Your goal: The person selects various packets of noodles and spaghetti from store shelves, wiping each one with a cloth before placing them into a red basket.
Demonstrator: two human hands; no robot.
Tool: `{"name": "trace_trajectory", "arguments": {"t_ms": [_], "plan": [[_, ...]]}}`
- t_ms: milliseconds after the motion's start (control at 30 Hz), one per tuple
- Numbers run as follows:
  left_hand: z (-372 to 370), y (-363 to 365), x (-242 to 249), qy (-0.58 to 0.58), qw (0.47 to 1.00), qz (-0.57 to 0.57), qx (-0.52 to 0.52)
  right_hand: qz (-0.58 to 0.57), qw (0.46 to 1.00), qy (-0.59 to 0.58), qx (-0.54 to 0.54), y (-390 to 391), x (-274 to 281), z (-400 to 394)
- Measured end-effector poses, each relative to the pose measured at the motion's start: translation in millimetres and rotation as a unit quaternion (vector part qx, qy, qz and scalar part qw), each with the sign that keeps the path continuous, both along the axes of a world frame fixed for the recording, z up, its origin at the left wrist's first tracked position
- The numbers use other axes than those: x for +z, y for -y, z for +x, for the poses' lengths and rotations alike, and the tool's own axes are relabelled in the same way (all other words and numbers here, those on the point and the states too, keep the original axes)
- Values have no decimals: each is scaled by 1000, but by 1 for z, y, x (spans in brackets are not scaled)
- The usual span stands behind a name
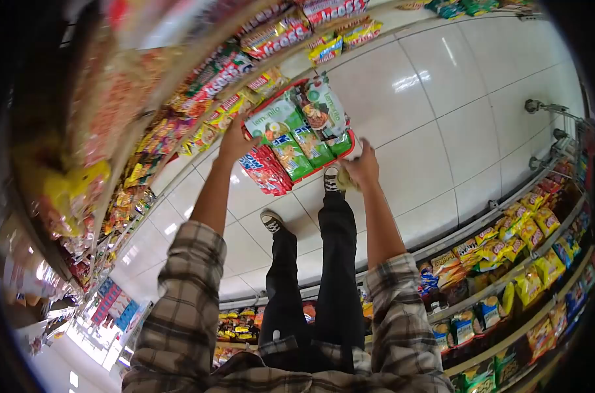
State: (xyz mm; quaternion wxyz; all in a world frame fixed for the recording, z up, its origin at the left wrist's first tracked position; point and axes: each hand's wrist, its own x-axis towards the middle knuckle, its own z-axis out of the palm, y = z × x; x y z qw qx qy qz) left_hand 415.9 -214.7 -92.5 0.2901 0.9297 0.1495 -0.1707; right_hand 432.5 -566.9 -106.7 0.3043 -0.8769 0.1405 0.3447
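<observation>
A red basket (354, 143) full of snack packs is held out over the floor between my two hands. My left hand (235, 141) is closed on its left side. My right hand (363, 166) grips the right side near the corner. Inside lie a green-and-white pouch (271, 118), another such pouch (324, 110) at the far right, and green bags with blue-and-white labels (288, 154). A red-and-white bag (265, 171) sticks out at the near left corner. The fingers under the rim are partly hidden.
Shelves of snack bags (225, 75) run close along the left. More racks of chip bags (487, 249) curve along the right and behind my legs. A metal cart with wheels (559, 134) stands at the far right. Pale tiles (402, 131) cover the floor.
</observation>
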Motion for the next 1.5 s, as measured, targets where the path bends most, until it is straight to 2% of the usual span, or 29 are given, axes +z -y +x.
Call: {"name": "trace_trajectory", "arguments": {"t_ms": [67, 133, 200, 300, 333, 433, 567, 700, 733, 833, 900, 967, 1000, 1100, 1167, 1200, 1267, 1333, 1433, 1500], "plan": [[25, -13, -42, -44, 998, -35, -43, 41, 999, 19, 3, -15, -4, 38], [35, -15, -71, -91, 993, -54, -43, 88, 996, 29, -6, -21, -40, 61], [51, -1, -74, -157, 985, -67, -15, 117, 992, -14, 37, -24, -54, 91], [65, 7, -75, -239, 965, -100, -49, 152, 984, -28, 92, -35, -90, 121], [64, 8, -73, -226, 967, -96, -61, 161, 981, -24, 108, -39, -99, 128], [68, 13, -68, -238, 965, -88, -68, 124, 958, -149, 212, -50, -107, 151], [58, 17, -66, -198, 974, -65, -87, 126, 966, -96, 206, -52, -92, 146], [46, 29, -60, -118, 987, 32, -103, 159, 973, -56, 159, -44, -85, 124], [44, 40, -53, -137, 984, 89, -67, 162, 974, -53, 148, -43, -81, 119], [44, 54, -44, -99, 987, 111, -64, 146, 981, -19, 122, -45, -73, 110], [50, 58, -43, -30, 994, 39, -100, 125, 986, -5, 112, -44, -66, 103], [69, 65, -50, 13, 990, -52, -128, 129, 968, 179, 122, -46, -86, 87], [77, 72, -50, -5, 989, -39, -142, 128, 948, 265, 125, -45, -93, 77], [107, 89, -46, -65, 978, 3, -197, 160, 978, 105, 82, -48, -69, 76], [120, 95, -47, -116, 961, 24, -249, 215, 972, 95, 31, -45, -66, 70], [122, 101, -43, -90, 959, 37, -266, 242, 966, 91, 5, -41, -64, 68], [122, 108, -26, -79, 963, -51, -254, 295, 949, 104, -20, -28, -54, 64], [122, 120, 3, -42, 955, -126, -264, 333, 933, 135, -25, -11, -23, 64], [102, 143, 65, 59, 957, -149, -243, 320, 946, 52, 26, 22, 61, 67], [80, 156, 131, -16, 958, -225, -175, 293, 952, 29, 87, 41, 115, 55]]}}
